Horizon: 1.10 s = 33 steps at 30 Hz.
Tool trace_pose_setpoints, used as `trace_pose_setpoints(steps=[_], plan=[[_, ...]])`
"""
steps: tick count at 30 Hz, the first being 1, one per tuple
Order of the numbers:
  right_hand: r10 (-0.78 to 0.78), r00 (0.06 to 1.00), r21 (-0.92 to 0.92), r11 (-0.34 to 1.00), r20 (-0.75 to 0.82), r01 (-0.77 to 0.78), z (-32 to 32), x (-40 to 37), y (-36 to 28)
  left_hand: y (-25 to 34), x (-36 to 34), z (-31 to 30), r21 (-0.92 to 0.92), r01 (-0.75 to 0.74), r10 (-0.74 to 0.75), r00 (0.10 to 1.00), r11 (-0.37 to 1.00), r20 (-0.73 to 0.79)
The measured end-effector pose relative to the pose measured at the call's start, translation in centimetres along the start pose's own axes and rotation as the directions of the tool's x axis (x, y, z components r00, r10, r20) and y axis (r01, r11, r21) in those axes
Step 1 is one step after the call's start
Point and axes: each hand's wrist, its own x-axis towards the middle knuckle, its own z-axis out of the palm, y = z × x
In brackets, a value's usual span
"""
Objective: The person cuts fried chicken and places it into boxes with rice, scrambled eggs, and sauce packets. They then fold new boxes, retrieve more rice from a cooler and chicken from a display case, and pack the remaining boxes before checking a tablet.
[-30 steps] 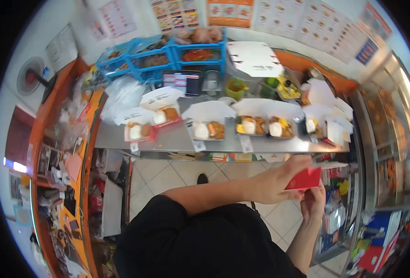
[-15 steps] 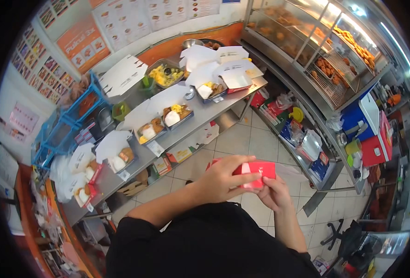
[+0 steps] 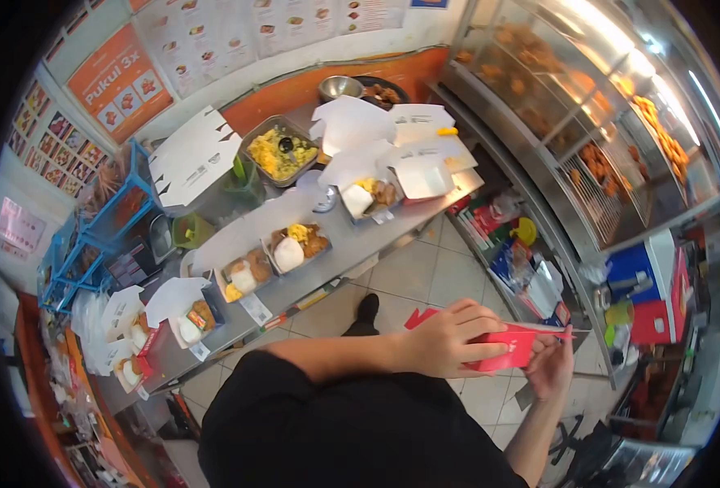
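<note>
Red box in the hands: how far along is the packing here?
Done: several meal boxes on the counter already hold rice and fried pieces. In hand: the left hand and right hand grip a red box, one flap sticking out, above the floor. Left: the red box is not closed, and the filled boxes' lids are all open.
</note>
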Motion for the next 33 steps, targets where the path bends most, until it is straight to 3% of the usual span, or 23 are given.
trace_pose_setpoints(steps=[2,3,4,5,6,8,10,12,14,17,19,20,21,22,23,24,25,26,27,29,30,32,33], plan=[[-0.041,0.998,0.196,0.979,-0.04,0.048,-2.7,2.0,-2.2,-3.8,1.6,-0.2,-0.027,-0.069,0.067,0.995,0.997,-0.079],[-0.029,0.999,0.187,0.982,-0.033,0.035,-0.8,3.6,-2.8,-5.7,2.9,-1.1,-0.041,-0.086,0.083,0.994,0.995,-0.071],[-0.23,0.961,-0.188,0.962,-0.155,0.2,2.3,4.7,-3.2,-7.5,4.2,-1.6,-0.035,-0.087,0.084,0.993,0.996,-0.08],[-0.457,0.868,-0.549,0.785,-0.196,0.289,4.5,5.8,-3.4,-9.1,5.4,-1.7,-0.002,-0.156,0.154,0.975,0.988,-0.16],[-0.62,0.722,-0.575,0.726,-0.308,0.378,3.5,8.3,-1.7,-10.5,6.4,-1.5,0.014,-0.225,0.222,0.947,0.974,-0.234],[-0.755,0.576,-0.599,0.628,-0.314,0.496,6.2,11.6,0.1,-13.7,8.3,-1.1,0.01,-0.259,0.252,0.931,0.966,-0.264],[-0.73,0.61,-0.357,0.684,-0.31,0.637,9.1,15.1,0.2,-15.8,9.6,-0.3,0.01,-0.289,0.279,0.916,0.957,-0.29],[-0.658,0.682,-0.178,0.748,-0.319,0.639,12.8,17.4,-1.4,-17.3,10.5,-0.2,-0.034,-0.241,0.216,0.918,0.97,-0.333],[-0.622,0.722,-0.254,0.783,-0.304,0.568,12.5,18.7,-2.0,-19.2,10.9,0.0,-0.091,-0.226,0.184,0.922,0.97,-0.34],[-0.601,0.695,-0.164,0.79,-0.395,0.591,13.7,21.5,-2.2,-21.1,12.0,0.8,-0.114,-0.218,0.169,0.926,0.969,-0.337],[-0.503,0.807,-0.026,0.853,-0.309,0.522,12.0,23.2,-2.5,-22.9,13.1,0.8,-0.083,-0.221,0.183,0.926,0.972,-0.331],[-0.514,0.803,-0.029,0.847,-0.302,0.531,10.7,23.7,-3.0,-24.5,13.9,0.6,-0.089,0.057,-0.08,0.954,0.994,-0.29],[-0.503,0.854,-0.431,0.805,-0.131,0.408,9.2,23.8,-3.7,-26.4,14.9,0.4,-0.074,0.336,-0.344,0.904,0.939,-0.255],[-0.413,0.911,-0.764,0.582,0.019,0.28,8.3,24.3,-4.1,-31.9,13.6,2.3,-0.364,0.51,-0.602,0.77,0.779,-0.211],[-0.394,0.897,-0.965,0.082,0.198,0.249,10.0,23.6,-5.5,-37.1,12.4,4.2,-0.612,0.603,-0.804,0.587,0.511,-0.092],[-0.364,0.904,-0.96,0.078,0.223,0.268,9.1,24.2,-5.9,-36.6,14.5,2.3,-0.652,0.677,-0.86,0.504,0.341,0.074],[-0.226,0.893,-0.903,-0.284,0.39,0.322,7.5,24.5,-6.3,-38.2,14.7,2.5,-0.593,0.797,-0.916,0.315,0.113,0.248],[-0.043,0.863,-0.709,-0.592,0.503,0.384,5.8,24.8,-6.5,-39.6,14.3,2.9,-0.495,0.86,-0.907,0.101,-0.127,0.408],[-0.012,0.853,-0.698,-0.582,0.521,0.418,3.8,25.3,-6.6,-40.9,12.7,4.0,-0.422,0.893,-0.87,0.077,-0.157,0.487],[0.244,0.891,-0.842,-0.304,0.382,0.445,0.3,27.4,-7.7,-42.2,10.2,6.5,-0.317,0.907,-0.794,-0.03,-0.277,0.607],[0.271,0.873,-0.825,-0.301,0.406,0.478,-0.3,28.5,-8.6,-42.1,9.1,7.7,-0.262,0.93,-0.78,-0.04,-0.257,0.624],[0.283,0.871,-0.896,-0.075,0.402,0.438,-0.7,29.9,-11.0,-40.2,9.4,8.1,-0.185,0.955,-0.736,-0.049,-0.233,0.675],[0.412,0.856,-0.949,0.1,0.314,0.3,-0.8,30.6,-12.4,-40.0,9.1,8.3,-0.169,0.948,-0.703,-0.074,-0.27,0.707]])
